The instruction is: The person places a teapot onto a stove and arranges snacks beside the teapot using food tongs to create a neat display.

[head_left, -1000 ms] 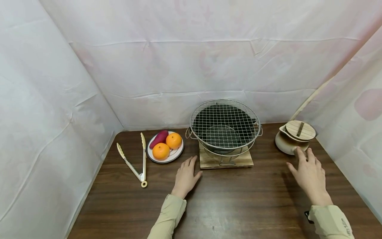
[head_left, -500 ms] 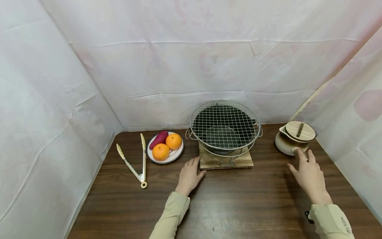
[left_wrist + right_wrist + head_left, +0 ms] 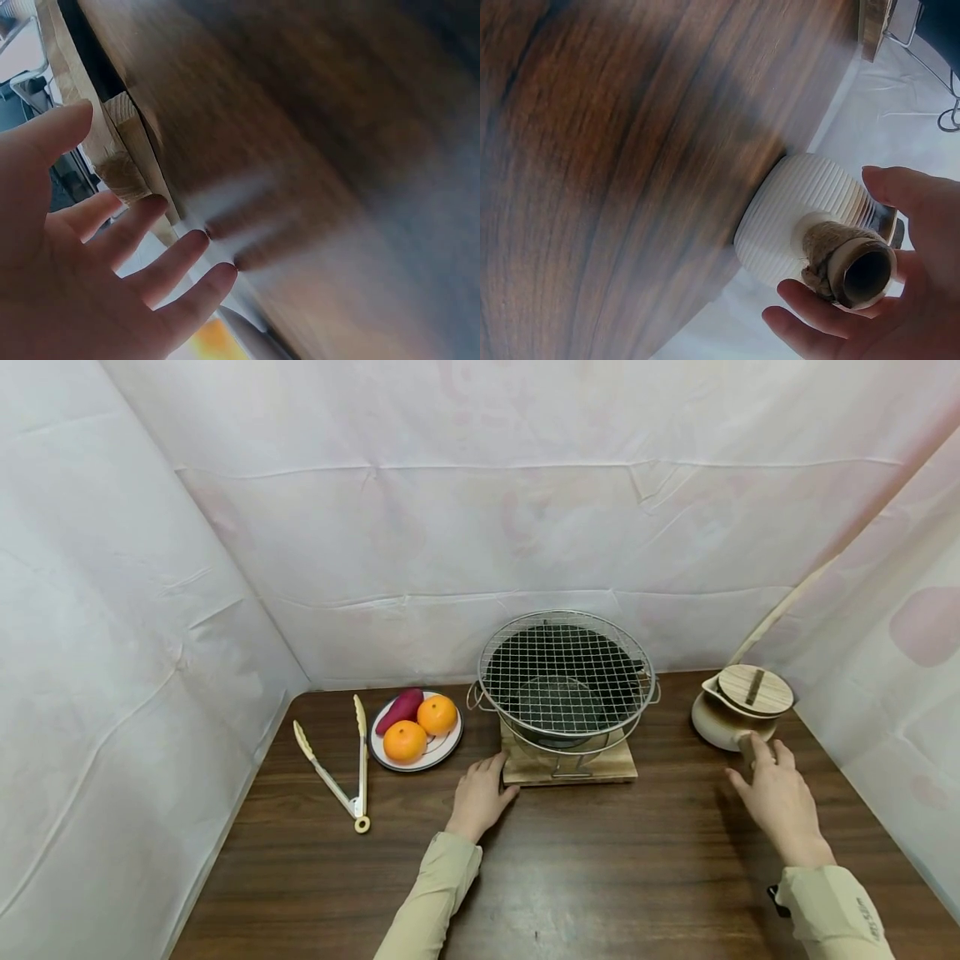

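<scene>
A round wire grill [image 3: 566, 681] lies over a dark bowl on a stand with a wooden board [image 3: 611, 768] under it. My left hand [image 3: 480, 795] is at the board's front left corner, its fingers spread; in the left wrist view, fingertips [image 3: 225, 274] meet the tabletop and one reaches the board's edge. A cream-brown side-handled teapot [image 3: 723, 722] with a wooden lid [image 3: 753, 689] stands at the right. My right hand [image 3: 783, 802] is at its handle. In the right wrist view, the twine-wrapped handle [image 3: 829, 244] lies between thumb and fingers, with the thumb apart from it.
A plate [image 3: 442, 750] left of the grill bears two oranges [image 3: 405, 742] and a purple sweet potato [image 3: 400, 710]. Further left lie spread tongs [image 3: 362, 768]. Pale cloth [image 3: 450, 535] walls the brown table [image 3: 600, 868] at the back and sides.
My left hand has slid a little to the right, up to the board's corner. The right hand has barely moved at the teapot handle.
</scene>
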The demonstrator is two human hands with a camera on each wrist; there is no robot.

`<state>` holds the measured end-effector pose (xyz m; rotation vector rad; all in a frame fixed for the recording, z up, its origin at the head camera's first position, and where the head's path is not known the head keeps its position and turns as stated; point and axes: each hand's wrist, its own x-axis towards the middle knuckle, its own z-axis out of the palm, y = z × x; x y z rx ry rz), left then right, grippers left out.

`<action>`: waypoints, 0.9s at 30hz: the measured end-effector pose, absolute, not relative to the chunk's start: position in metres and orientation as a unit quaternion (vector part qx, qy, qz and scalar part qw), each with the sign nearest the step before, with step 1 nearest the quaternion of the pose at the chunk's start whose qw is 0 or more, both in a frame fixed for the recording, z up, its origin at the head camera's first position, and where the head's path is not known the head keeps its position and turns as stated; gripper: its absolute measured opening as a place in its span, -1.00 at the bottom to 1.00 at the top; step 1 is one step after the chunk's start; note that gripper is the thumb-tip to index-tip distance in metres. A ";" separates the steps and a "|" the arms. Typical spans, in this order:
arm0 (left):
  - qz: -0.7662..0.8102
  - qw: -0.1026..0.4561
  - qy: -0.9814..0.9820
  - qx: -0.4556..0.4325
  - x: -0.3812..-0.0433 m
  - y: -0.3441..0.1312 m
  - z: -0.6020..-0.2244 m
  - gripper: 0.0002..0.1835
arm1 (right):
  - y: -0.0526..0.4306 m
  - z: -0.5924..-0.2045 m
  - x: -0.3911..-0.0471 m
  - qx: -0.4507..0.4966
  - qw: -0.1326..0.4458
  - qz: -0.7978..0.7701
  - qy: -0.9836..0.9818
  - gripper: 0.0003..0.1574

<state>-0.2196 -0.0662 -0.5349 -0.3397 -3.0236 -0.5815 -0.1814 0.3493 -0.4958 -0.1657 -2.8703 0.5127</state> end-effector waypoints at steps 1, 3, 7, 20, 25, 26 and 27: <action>-0.185 0.023 -0.976 -0.109 -0.220 -0.066 -0.535 -0.34 | 0.349 -0.495 -0.182 -0.058 0.109 0.174 -0.977 -0.06; -0.185 0.028 -0.976 -0.107 -0.221 -0.065 -0.534 -0.35 | 0.349 -0.494 -0.182 -0.061 0.108 0.174 -0.977 -0.06; -0.182 0.044 -0.976 -0.107 -0.224 -0.063 -0.534 -0.39 | 0.349 -0.495 -0.183 -0.066 0.107 0.172 -0.977 -0.07; -0.203 0.054 -0.972 -0.108 -0.226 -0.062 -0.531 -0.44 | 0.354 -0.494 -0.192 -0.079 0.121 0.168 -0.975 -0.26; -0.208 0.051 -0.971 -0.110 -0.226 -0.063 -0.530 -0.44 | 0.357 -0.492 -0.198 -0.096 0.116 0.173 -0.973 -0.29; -0.209 0.051 -0.970 -0.112 -0.226 -0.063 -0.530 -0.44 | 0.359 -0.491 -0.200 -0.100 0.110 0.174 -0.974 -0.28; -0.210 0.050 -0.970 -0.112 -0.226 -0.063 -0.530 -0.44 | 0.359 -0.490 -0.201 -0.104 0.103 0.175 -0.974 -0.28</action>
